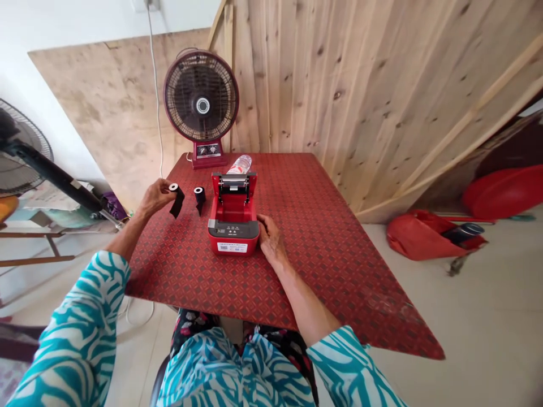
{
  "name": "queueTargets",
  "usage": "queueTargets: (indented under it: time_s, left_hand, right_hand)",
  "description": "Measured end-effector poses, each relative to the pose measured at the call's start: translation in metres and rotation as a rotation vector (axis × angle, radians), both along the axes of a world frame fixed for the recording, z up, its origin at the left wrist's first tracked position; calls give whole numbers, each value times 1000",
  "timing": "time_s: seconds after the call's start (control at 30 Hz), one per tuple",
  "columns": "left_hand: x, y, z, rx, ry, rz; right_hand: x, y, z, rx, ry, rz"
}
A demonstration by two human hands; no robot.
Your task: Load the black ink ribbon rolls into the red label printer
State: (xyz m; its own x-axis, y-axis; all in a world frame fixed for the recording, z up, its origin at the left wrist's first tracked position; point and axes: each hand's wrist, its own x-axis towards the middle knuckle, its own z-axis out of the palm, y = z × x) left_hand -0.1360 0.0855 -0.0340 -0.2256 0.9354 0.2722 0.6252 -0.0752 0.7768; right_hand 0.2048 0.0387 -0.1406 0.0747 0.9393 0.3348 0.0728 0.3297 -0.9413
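Observation:
A red and black label printer (234,229) stands on the table with its lid raised, and its inner compartment shows. My right hand (272,240) rests against the printer's right side, fingers curved along it. Out to the left, my left hand (158,198) pinches a small black ribbon roll (177,202) with a white core, its loose tail hanging down. A second black ribbon roll (199,199) stands on the table between that hand and the printer, its tail also loose.
A maroon table fan (202,104) stands at the back left of the red patterned table (331,254). A clear plastic bottle (240,164) lies behind the printer. A black standing fan (55,169) is at the left. On the floor at right lies a red bag (413,234).

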Motion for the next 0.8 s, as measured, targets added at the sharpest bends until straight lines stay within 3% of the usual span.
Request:
queueTargets:
  time_s: [0.1,0.2,0.4,0.6,0.73,0.8]
  left_hand:
    - [-1,15,-33,-87,-48,-29]
    - [-2,19,-46,-158,-59,-84]
    - [-1,22,-27,-72,106,-115]
    - [30,46,-11,-251,562,-86]
    - [47,52,-7,-246,600,-73]
    - [48,49,-6,-210,516,-85]
  right_hand:
    - [2,-2,3,-20,-77,11]
    - [2,-3,5,-41,-122,19]
    - [2,0,1,-34,-120,18]
    - [1,1,0,-10,-132,6]
    - [0,2,2,0,-141,15]
    - [-1,2,2,14,-140,17]
